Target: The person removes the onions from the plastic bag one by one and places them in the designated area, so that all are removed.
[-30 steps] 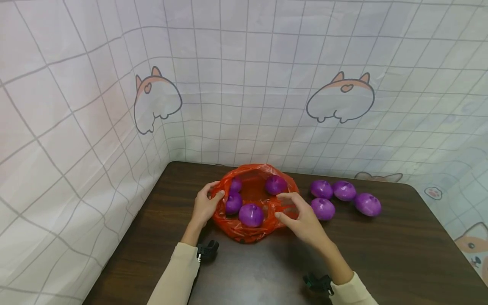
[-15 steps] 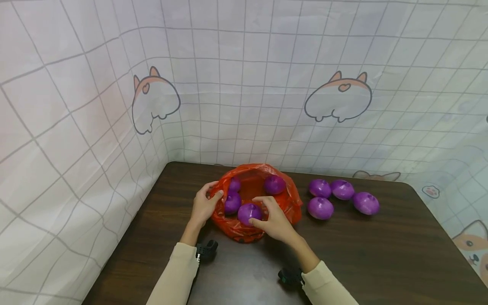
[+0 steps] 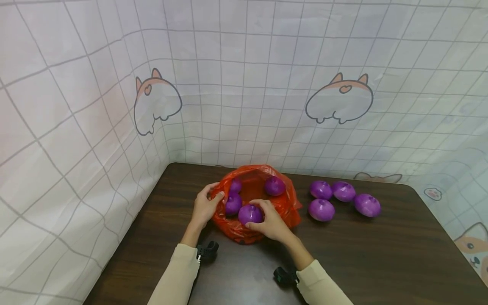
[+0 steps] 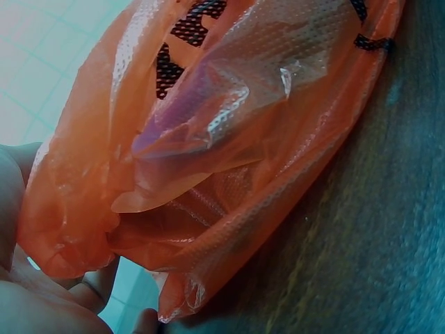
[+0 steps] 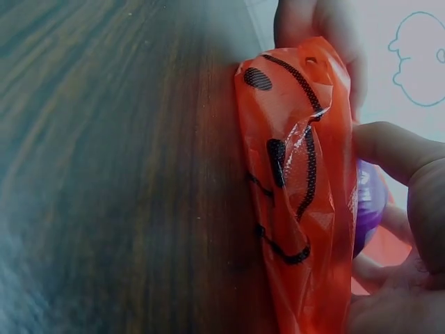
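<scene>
An open red plastic bag (image 3: 284,205) lies on the table with several purple balls inside. My left hand (image 3: 203,206) pinches the bag's left rim; in the left wrist view the thin red plastic (image 4: 76,216) passes between the thumb and fingers. My right hand (image 3: 271,221) has its thumb and fingers around the front purple ball (image 3: 249,215) in the bag. The right wrist view shows that ball (image 5: 370,202) partly behind the bag's black-printed side (image 5: 295,153). Other balls in the bag are at the left (image 3: 233,204) and back right (image 3: 275,186).
Several purple balls stand on the dark wooden table (image 3: 381,254) right of the bag, the nearest one (image 3: 321,210) just beside it. A white grid-patterned cloth (image 3: 244,106) with animal drawings hangs behind the table and along its left side.
My right hand has moved left from the bag's right rim to the front ball and closed around it. The bag's right side has spread outward. My left hand has stayed at the left rim.
</scene>
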Demonstrator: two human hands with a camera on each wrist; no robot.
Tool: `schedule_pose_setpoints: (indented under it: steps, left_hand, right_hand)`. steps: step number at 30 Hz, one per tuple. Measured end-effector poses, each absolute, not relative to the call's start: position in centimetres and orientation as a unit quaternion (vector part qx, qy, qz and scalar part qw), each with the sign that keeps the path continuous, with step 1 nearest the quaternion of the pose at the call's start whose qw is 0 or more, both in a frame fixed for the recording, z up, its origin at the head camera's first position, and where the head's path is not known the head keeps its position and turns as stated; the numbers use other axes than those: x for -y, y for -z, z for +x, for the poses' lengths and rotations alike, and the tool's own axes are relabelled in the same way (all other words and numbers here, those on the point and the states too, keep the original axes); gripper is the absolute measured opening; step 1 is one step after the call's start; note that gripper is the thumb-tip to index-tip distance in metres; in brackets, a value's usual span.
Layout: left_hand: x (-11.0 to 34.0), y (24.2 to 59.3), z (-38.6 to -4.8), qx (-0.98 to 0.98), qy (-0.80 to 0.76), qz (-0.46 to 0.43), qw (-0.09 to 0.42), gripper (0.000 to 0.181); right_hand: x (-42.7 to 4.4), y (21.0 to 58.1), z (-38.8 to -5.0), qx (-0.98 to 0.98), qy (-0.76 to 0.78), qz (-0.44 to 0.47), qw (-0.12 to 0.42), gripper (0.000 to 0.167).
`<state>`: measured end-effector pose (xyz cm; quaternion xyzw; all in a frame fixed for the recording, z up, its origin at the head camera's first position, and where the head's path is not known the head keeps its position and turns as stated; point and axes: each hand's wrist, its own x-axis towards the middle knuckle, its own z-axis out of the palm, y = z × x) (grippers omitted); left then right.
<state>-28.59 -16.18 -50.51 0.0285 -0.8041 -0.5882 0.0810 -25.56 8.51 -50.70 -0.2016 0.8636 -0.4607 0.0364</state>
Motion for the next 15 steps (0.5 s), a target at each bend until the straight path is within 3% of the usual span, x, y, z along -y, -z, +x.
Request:
schedule_pose_setpoints:
  steps: [15]
  left_hand:
    - [16.21,50.76,-28.82,0.807,0.585,0.027,0.081,0.041]
  right_hand:
    - [-9.39,49.89,-25.2,-0.847,0.49,-0.204,0.022,0.06]
